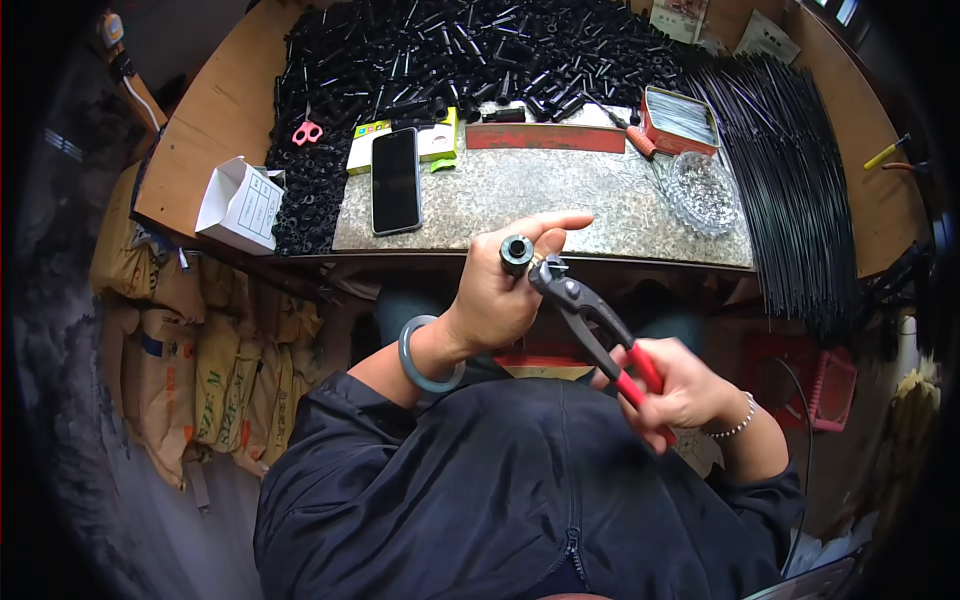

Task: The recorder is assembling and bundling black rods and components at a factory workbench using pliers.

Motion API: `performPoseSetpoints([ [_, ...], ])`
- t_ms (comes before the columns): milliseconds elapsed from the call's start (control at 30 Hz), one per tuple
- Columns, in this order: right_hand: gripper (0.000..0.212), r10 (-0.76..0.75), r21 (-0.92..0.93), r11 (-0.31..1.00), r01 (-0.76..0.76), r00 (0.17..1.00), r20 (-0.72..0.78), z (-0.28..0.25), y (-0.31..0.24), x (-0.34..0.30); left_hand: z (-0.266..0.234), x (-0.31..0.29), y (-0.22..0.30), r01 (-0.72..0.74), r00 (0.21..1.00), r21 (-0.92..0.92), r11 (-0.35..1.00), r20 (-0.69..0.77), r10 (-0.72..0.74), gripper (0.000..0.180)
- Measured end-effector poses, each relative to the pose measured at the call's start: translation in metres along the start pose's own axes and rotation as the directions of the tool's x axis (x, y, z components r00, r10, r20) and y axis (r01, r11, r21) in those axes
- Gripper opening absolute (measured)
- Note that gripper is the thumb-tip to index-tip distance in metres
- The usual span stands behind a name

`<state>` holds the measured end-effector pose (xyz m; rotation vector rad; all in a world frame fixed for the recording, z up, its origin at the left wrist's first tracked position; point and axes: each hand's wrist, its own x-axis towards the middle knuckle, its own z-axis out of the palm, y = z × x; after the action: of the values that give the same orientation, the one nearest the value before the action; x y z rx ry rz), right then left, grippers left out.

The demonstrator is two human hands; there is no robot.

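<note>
My left hand [497, 308] is closed around a black tube-shaped part [516, 252], whose round open end faces up. Its index finger points out to the right. In my right hand [686, 388] are pincers [582, 318] with dark metal jaws and red handles. The jaws lie right beside the tube's end, at the left thumb; whether they grip anything there I cannot tell. Both hands are held in front of the table's near edge, over my lap. A phone [397, 182] with a dark screen rests on the table beyond my left hand.
Black tubular parts [430, 60] are heaped at the back. Long black rods [795, 190] lie bundled at the right, past a glass dish [702, 195] and a red tin [680, 148]. Pink scissors [307, 132] and a white box [240, 208] are at the left. Sacks [175, 380] stand below.
</note>
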<state>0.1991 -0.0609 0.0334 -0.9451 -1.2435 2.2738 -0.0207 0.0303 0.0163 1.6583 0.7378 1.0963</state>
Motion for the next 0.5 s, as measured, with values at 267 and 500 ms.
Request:
performPoseSetpoints([
  [267,0.062,-0.444,-0.809,0.553,0.198,0.892,-0.085,-0.003,0.005,0.007,0.003,-0.003,-0.002,0.048,0.998,-0.021,0.999,-0.027,-0.049,0.032],
  [500,0.046,-0.381,-0.736,0.662,0.142,0.909,-0.168,-0.002,-0.008,0.006,0.004,-0.002,-0.005,-0.012,0.996,0.101,0.995,-0.087,0.021,0.027],
])
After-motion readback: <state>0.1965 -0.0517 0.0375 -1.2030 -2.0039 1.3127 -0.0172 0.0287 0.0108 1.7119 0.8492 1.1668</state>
